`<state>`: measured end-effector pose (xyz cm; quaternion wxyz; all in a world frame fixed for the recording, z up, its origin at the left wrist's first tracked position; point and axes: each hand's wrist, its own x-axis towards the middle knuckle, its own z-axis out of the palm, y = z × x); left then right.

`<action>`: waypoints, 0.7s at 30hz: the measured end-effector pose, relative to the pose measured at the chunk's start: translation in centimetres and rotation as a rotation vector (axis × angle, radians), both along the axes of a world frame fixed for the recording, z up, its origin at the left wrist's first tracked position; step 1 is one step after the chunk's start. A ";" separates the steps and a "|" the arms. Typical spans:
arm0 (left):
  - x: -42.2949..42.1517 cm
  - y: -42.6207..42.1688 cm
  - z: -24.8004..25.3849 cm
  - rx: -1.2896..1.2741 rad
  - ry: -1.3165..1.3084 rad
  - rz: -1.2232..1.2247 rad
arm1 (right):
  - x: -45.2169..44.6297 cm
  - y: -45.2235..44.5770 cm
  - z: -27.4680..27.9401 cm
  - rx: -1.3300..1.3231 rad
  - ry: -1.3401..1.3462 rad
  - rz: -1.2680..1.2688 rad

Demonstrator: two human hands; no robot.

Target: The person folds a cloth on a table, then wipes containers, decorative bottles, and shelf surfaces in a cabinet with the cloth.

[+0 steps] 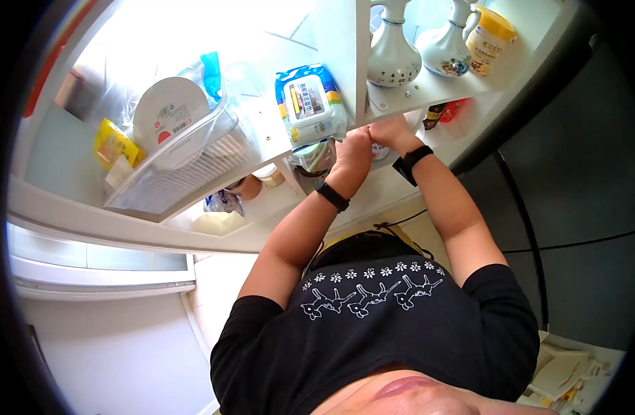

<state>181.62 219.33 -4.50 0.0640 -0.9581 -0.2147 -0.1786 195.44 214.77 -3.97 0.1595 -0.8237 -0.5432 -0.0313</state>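
Both hands reach to the shelf unit and meet beside its upright divider. My left hand has its fingers bent in towards the divider, just below the pack of wipes. My right hand touches it from the right, under the upper shelf's edge. The fingertips of both are hidden or too small to make out. Behind the hands, a container with a printed label shows in part. A clear plastic bag hangs or lies to the left of my left hand.
A clear plastic bin with a round white item stands on the left shelf. Two white porcelain bottles and a yellow-lidded can stand upper right. Small jars sit lower left. A dark panel is at right.
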 end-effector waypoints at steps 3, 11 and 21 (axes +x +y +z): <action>-0.7 0.2 1.0 -0.081 0.006 -0.016 | -1.4 -0.2 0.3 -0.063 0.000 -0.103; -4.7 -2.3 3.7 -0.051 -0.150 -0.249 | -4.7 -5.6 0.2 0.749 0.304 -0.097; -7.0 -8.9 9.1 -0.215 -0.032 -0.685 | -5.8 -17.6 -0.9 0.893 0.110 -0.248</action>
